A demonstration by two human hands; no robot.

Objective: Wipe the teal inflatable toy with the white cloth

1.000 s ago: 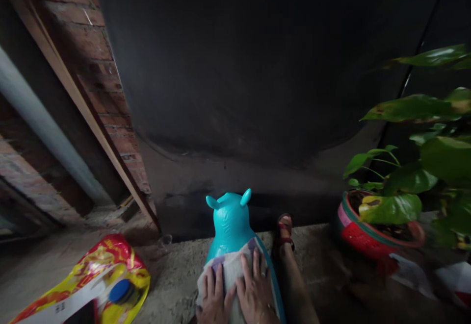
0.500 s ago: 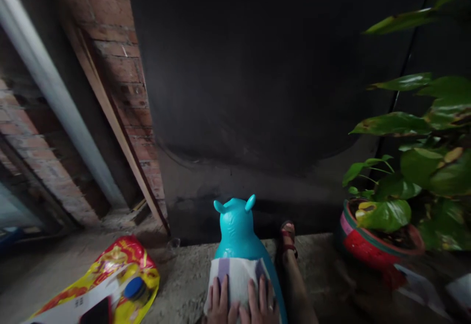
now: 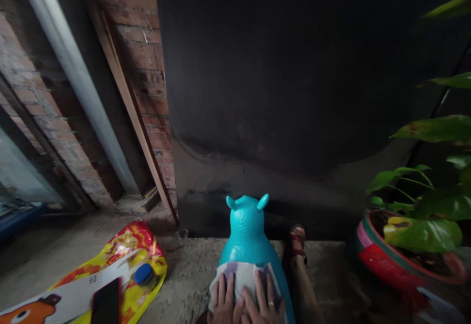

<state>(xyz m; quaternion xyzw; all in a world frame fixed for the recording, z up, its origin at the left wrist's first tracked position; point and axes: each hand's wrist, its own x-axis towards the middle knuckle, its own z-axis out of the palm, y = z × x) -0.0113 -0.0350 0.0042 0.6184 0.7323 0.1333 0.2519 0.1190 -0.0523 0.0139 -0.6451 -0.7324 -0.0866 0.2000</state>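
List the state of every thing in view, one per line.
Left hand: flat on the cloth.
Right hand: flat on the cloth, ring on one finger.
Cloth: draped over the toy.
Teal animal toy: upright, facing away.
Yellow-red bag: lying flat.
Phone: lying on the bag.
Potted plant: upright.

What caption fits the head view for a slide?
Both hands, left hand and right hand, press a white cloth flat on a turquoise animal toy.

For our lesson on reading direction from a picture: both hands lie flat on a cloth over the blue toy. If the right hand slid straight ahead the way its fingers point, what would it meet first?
Probably the right hand would run off the cloth onto the toy's bare turquoise back, then its eared head; depth beyond is unclear.
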